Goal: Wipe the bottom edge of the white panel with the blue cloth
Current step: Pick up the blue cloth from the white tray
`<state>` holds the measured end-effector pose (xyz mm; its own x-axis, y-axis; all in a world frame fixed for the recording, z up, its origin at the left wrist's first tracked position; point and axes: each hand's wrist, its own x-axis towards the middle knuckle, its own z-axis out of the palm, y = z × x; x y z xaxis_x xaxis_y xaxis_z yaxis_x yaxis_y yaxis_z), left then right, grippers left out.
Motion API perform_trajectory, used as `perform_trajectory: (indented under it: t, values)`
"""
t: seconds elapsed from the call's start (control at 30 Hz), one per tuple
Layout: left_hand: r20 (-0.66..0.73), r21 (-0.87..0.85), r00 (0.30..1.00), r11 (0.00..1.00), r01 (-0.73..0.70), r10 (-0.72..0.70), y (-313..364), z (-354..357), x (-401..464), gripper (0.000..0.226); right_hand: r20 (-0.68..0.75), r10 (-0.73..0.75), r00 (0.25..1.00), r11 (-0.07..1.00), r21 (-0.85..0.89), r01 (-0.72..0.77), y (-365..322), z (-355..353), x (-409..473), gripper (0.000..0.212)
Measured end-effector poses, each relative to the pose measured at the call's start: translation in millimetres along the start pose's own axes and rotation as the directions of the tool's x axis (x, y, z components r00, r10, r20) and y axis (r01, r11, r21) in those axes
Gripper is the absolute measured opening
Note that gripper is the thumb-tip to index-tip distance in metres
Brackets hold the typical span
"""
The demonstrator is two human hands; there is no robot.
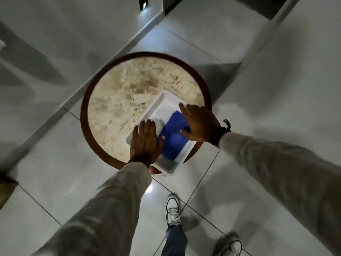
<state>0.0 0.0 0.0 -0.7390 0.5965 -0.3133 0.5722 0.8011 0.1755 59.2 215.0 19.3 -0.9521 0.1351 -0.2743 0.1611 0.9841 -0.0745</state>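
Round stone tabletop (pixel 114 108) with a dark wooden rim, standing on a tiled floor (pixel 239 89). White panel (pixel 162 109), tray-like with a raised lip, is lying on the near right part of the tabletop; its near corner is jutting past the rim.

Blue cloth (pixel 173 135) is lying spread flat on the panel's middle, toward the near end. A pale crumpled patch is showing just beside the cloth's far left corner; what it is cannot be told.

Left hand (pixel 144 143) is pressing flat, fingers together and extended, on the panel's left edge, gripping nothing, seemingly steadying it. Right hand (pixel 198 124) is resting spread wide on the cloth's right side, palm down, fingers fanned, pinning the cloth rather than clutching it.

Progress, as judged: early. The cloth is sitting mid-panel, short of the bottom edge, where a grey smudged strip (pixel 168 164) is looking unwiped. Remaining: drawing the cloth down to that near edge and running it along.

Person's shoes are showing on the floor below.
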Motion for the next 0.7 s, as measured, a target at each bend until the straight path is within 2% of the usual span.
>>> perform_trajectory:
  t: [0.03,0.13,0.2,0.27,0.33,0.4,0.5,0.57,0.67,0.7]
  values:
    - [0.041,0.005,0.999,1.000,0.008,-0.008,-1.8,13.9,9.7,0.071,0.063,0.026,0.998,0.999,0.023,-0.027,-0.8,16.1,11.8,0.098]
    - [0.198,-0.139,0.975,0.982,0.128,-0.099,-0.2,42.2,27.7,0.063,0.190,0.134,0.973,0.985,0.086,-0.153,-3.1,54.3,31.4,0.097]
    - [0.230,-0.185,0.965,0.967,0.174,-0.130,4.6,58.7,32.3,0.060,0.243,0.189,0.951,0.971,0.095,-0.217,-5.9,73.3,40.6,0.101]
    - [0.204,-0.221,0.972,0.962,0.161,-0.116,4.2,71.3,35.8,0.058,0.265,0.255,0.930,0.948,0.119,-0.294,-7.5,80.1,47.5,0.100]
    - [0.229,-0.331,0.963,0.919,0.213,-0.141,2.0,79.4,44.2,0.055,0.289,0.326,0.900,0.895,0.211,-0.392,-8.4,85.5,55.0,0.088]
    - [0.289,-0.438,0.942,0.851,0.290,-0.172,1.2,81.3,51.6,0.045,0.293,0.341,0.893,0.826,0.361,-0.434,-10.7,87.5,58.0,0.067]
    - [0.366,-0.569,0.896,0.701,0.429,-0.251,0.0,73.7,57.4,0.019,0.273,0.311,0.910,0.724,0.553,-0.413,-12.5,78.7,52.8,0.025]
    - [0.374,-0.671,0.871,0.555,0.492,-0.320,4.5,54.1,55.4,0.009,0.277,0.334,0.901,0.620,0.655,-0.431,-11.4,62.1,42.3,0.010]
    - [0.392,-0.822,0.854,0.285,0.492,-0.342,25.2,13.0,45.6,0.020,0.291,0.383,0.876,0.430,0.784,-0.449,-3.5,23.8,14.5,0.021]
    - [0.396,-0.849,0.862,0.231,0.474,-0.316,36.3,-3.5,41.3,0.020,0.300,0.389,0.871,0.362,0.819,-0.444,1.6,8.1,0.6,0.026]
